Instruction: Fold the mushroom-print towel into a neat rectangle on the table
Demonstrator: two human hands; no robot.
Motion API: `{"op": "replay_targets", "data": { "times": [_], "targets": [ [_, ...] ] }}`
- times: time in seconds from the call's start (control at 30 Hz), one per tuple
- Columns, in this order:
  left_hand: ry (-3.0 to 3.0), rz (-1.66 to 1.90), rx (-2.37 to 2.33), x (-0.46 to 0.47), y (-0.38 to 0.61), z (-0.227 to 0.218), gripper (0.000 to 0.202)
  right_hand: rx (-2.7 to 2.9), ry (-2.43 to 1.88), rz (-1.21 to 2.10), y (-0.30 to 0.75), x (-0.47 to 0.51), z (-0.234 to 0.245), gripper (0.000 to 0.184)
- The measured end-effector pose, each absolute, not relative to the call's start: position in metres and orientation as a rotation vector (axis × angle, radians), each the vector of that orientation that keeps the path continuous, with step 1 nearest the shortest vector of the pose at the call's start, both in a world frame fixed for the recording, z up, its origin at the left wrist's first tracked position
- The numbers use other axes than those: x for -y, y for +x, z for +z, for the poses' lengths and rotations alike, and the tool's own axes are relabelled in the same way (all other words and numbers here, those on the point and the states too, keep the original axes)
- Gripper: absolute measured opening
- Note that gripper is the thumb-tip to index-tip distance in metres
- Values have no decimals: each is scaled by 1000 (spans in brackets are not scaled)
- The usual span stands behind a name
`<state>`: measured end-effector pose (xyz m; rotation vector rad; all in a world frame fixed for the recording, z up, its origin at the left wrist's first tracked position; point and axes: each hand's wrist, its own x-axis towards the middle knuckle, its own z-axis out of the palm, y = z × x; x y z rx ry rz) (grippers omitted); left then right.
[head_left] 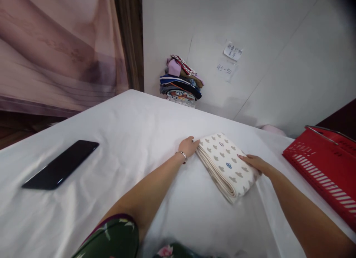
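A folded cream cloth (226, 165) with small grey shapes printed on it lies on the white table cover (125, 139). My left hand (188, 146) rests against the cloth's far left corner, fingers curled together and touching its edge. A bracelet sits on that wrist. My right hand (254, 162) lies flat on top of the cloth's right side, fingers stretched out.
A black phone (61, 164) lies on the left of the table. A red plastic basket (324, 167) stands at the right edge. A pile of folded coloured cloths (180, 82) sits at the far end against the white wall, below two paper notes (233, 51).
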<state>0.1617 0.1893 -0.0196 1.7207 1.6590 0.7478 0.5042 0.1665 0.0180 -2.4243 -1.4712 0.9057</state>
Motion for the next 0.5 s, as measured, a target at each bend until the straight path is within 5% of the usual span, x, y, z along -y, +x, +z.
{"op": "replay_targets", "data": {
  "times": [0.27, 0.5],
  "targets": [
    [1675, 566, -1628, -182, 166, -5, 55, 1621, -2284, 926, 506, -173, 22, 69],
    [1962, 173, -1357, -162, 179, 13, 49, 1965, -2284, 357, 519, -199, 22, 49]
  ]
}}
